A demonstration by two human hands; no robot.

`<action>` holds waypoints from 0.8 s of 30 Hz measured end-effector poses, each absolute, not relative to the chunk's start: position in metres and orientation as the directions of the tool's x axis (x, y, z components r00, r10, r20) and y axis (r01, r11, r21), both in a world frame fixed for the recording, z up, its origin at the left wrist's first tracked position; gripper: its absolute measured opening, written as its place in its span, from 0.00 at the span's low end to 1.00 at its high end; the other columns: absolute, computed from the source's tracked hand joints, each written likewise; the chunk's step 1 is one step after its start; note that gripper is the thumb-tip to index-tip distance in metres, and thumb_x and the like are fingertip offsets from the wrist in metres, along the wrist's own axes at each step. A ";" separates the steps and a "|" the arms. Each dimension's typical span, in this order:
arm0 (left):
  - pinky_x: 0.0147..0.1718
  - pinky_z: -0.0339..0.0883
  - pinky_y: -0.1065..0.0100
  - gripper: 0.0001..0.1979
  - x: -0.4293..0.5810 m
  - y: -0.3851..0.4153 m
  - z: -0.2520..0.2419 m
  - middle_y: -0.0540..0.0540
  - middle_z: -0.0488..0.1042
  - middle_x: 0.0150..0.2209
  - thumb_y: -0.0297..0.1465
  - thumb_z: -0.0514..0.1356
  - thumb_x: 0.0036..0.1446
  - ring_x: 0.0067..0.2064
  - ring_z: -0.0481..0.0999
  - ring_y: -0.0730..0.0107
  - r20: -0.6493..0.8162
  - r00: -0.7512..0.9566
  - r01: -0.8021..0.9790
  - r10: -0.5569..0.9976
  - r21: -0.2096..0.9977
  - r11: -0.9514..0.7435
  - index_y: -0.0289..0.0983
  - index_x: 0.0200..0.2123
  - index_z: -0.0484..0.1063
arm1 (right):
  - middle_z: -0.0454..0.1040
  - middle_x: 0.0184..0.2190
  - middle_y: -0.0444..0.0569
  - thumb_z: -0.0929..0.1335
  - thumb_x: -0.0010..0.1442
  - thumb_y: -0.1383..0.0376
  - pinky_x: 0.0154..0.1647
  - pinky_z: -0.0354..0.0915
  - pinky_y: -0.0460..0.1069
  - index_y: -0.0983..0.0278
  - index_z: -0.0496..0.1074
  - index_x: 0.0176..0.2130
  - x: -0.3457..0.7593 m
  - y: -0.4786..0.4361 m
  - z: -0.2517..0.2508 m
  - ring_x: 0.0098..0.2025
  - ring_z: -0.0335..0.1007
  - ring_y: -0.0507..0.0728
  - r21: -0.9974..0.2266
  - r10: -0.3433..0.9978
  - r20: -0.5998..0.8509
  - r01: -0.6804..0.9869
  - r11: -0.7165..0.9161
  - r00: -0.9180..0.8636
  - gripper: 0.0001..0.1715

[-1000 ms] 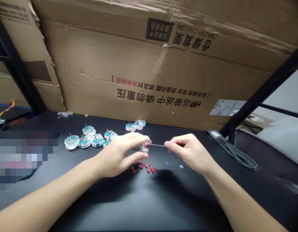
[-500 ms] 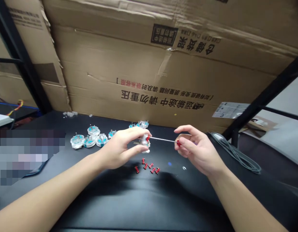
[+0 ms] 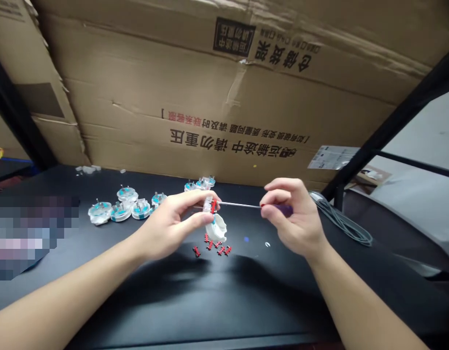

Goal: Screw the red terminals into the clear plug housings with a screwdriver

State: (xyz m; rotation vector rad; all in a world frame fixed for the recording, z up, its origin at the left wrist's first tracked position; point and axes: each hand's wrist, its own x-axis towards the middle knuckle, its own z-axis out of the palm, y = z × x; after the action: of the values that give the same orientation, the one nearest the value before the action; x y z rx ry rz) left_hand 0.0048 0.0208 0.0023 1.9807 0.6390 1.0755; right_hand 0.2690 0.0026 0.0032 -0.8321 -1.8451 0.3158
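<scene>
Fingers (image 3: 193, 198) of left hand (image 3: 169, 231) closed, pinching white plug housing (image 3: 215, 227), red part (image 3: 213, 206) on top; right hand (image 3: 295, 216) curled round purple-handled screwdriver (image 3: 283, 210), shaft tip at housing from 3 o'clock. Loose red pieces (image 3: 213, 245) on black tabletop (image 3: 210, 301) just below, 6 o'clock; teal-and-clear plug bases (image 3: 120, 208) at 9. Firm pinch, straight shaft likely work best.

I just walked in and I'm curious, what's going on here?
A person holds a white plastic part with a red piece on it in their left hand. Their right hand holds a thin screwdriver, its shaft reaching to that part. Small red parts lie on the black table below, and white-and-teal plastic assemblies sit further left.
</scene>
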 end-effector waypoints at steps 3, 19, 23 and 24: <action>0.44 0.70 0.68 0.14 0.004 0.022 0.000 0.45 0.78 0.43 0.39 0.61 0.64 0.44 0.76 0.64 0.474 0.505 0.075 0.721 0.808 -0.584 0.37 0.48 0.74 | 0.66 0.23 0.37 0.68 0.65 0.66 0.24 0.60 0.46 0.55 0.64 0.48 0.268 0.003 0.003 0.22 0.62 0.50 -0.600 0.686 0.706 0.366 0.711 -0.175 0.12; 0.46 0.71 0.69 0.14 0.003 0.023 0.000 0.47 0.78 0.44 0.38 0.61 0.64 0.45 0.78 0.65 0.496 0.491 0.076 0.716 0.794 -0.603 0.38 0.49 0.74 | 0.77 0.35 0.46 0.66 0.66 0.65 0.34 0.65 0.47 0.61 0.73 0.43 0.264 0.007 0.005 0.33 0.71 0.52 -0.464 0.737 0.528 0.583 0.667 -0.423 0.06; 0.48 0.70 0.69 0.16 0.005 0.022 -0.001 0.46 0.80 0.45 0.37 0.59 0.65 0.47 0.78 0.65 0.529 0.513 0.163 0.676 0.714 -0.681 0.38 0.54 0.73 | 0.77 0.34 0.46 0.65 0.66 0.65 0.37 0.65 0.47 0.63 0.74 0.38 0.259 0.008 0.004 0.34 0.70 0.52 -0.507 0.764 0.493 0.576 0.641 -0.416 0.07; 0.49 0.70 0.69 0.17 0.005 0.022 -0.001 0.46 0.80 0.45 0.36 0.58 0.66 0.47 0.78 0.65 0.541 0.519 0.198 0.661 0.677 -0.709 0.37 0.55 0.73 | 0.75 0.31 0.45 0.66 0.65 0.65 0.35 0.63 0.47 0.63 0.74 0.36 0.257 0.007 0.003 0.32 0.68 0.52 -0.561 0.788 0.481 0.556 0.614 -0.385 0.08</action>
State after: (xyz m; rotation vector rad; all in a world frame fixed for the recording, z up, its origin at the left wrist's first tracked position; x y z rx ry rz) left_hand 0.0052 0.0218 -0.0014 2.2152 0.6976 1.1149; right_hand 0.2574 0.0072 0.0028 -1.0528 -2.0946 0.3993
